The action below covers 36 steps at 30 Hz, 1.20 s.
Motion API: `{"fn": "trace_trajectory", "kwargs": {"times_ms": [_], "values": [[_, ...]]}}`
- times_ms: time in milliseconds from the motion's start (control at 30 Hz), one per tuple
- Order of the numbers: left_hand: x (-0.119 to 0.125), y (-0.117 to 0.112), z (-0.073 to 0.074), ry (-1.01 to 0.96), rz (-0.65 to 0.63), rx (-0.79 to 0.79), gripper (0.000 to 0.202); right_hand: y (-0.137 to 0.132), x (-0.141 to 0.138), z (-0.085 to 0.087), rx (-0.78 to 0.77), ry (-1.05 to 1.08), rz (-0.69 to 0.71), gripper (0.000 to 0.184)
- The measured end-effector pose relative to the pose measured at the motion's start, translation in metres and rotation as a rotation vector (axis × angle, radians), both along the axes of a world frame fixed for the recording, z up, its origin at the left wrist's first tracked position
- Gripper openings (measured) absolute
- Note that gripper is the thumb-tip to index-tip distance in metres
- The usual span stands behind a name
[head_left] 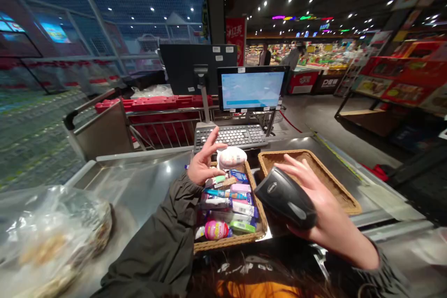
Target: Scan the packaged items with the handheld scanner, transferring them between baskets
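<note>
My right hand (pixel 323 212) holds a black handheld barcode scanner (pixel 284 197) above the gap between two wicker baskets. My left hand (pixel 203 160) hovers with fingers spread over the far end of the left basket (pixel 256 202), holding nothing. That basket is filled with several small packaged items, among them a pink egg-shaped toy (pixel 215 230) and a white and pink packet (pixel 231 157) just right of my left fingers. The right basket (pixel 344 195) is empty.
A steel checkout counter (pixel 146 181) carries both baskets. Behind them stand a keyboard (pixel 230 136), a lit monitor (pixel 251 88) and a second screen's back (pixel 197 67). A clear bag of goods (pixel 52 237) lies at the near left. Shop shelves (pixel 401 79) line the right.
</note>
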<state>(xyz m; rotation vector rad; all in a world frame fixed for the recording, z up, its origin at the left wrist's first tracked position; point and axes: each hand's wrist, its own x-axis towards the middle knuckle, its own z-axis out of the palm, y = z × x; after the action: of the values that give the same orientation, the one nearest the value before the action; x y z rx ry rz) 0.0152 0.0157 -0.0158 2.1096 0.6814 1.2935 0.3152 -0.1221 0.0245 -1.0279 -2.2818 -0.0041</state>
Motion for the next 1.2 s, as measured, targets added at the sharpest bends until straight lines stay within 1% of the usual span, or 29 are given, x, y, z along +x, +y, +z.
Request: {"fn": "trace_trajectory", "kwargs": {"times_ms": [100,233,433,533,633,733,833,900,967,1100,1200], "values": [[-0.016,-0.006,-0.002,0.012,-0.014,0.020,0.073,-0.002,-0.014,-0.002,-0.022,-0.014,0.030,0.050],[-0.027,-0.008,-0.007,0.031,0.006,-0.009,0.077,-0.006,-0.024,-0.003,-0.035,-0.013,0.042,0.049],[-0.032,-0.010,-0.010,-0.006,-0.044,-0.010,0.071,-0.016,-0.030,-0.005,-0.055,-0.014,0.012,0.051],[-0.033,-0.011,-0.013,0.078,0.012,0.010,0.076,-0.019,-0.028,-0.009,-0.070,-0.012,-0.004,0.054],[-0.035,-0.010,-0.026,0.238,0.118,0.026,0.074,-0.019,-0.024,-0.018,-0.079,0.022,-0.002,0.058],[-0.037,-0.008,-0.049,0.337,0.218,0.003,0.069,-0.018,-0.021,-0.029,-0.089,0.074,-0.017,0.061],[-0.038,-0.005,-0.071,0.389,0.254,-0.029,0.066,-0.018,-0.022,-0.040,-0.144,0.112,-0.037,0.064],[-0.037,-0.005,-0.082,0.422,0.258,-0.043,0.066,-0.018,-0.023,-0.045,-0.191,0.133,-0.042,0.066],[-0.036,-0.007,-0.089,0.448,0.254,-0.062,0.066,-0.018,-0.024,-0.048,-0.217,0.146,-0.043,0.066],[-0.035,-0.014,-0.100,0.499,0.233,-0.107,0.066,-0.019,-0.021,-0.053,-0.220,0.157,-0.046,0.065],[-0.035,-0.018,-0.108,0.583,0.247,-0.112,0.063,-0.018,-0.018,-0.054,-0.239,0.147,-0.054,0.064]]}}
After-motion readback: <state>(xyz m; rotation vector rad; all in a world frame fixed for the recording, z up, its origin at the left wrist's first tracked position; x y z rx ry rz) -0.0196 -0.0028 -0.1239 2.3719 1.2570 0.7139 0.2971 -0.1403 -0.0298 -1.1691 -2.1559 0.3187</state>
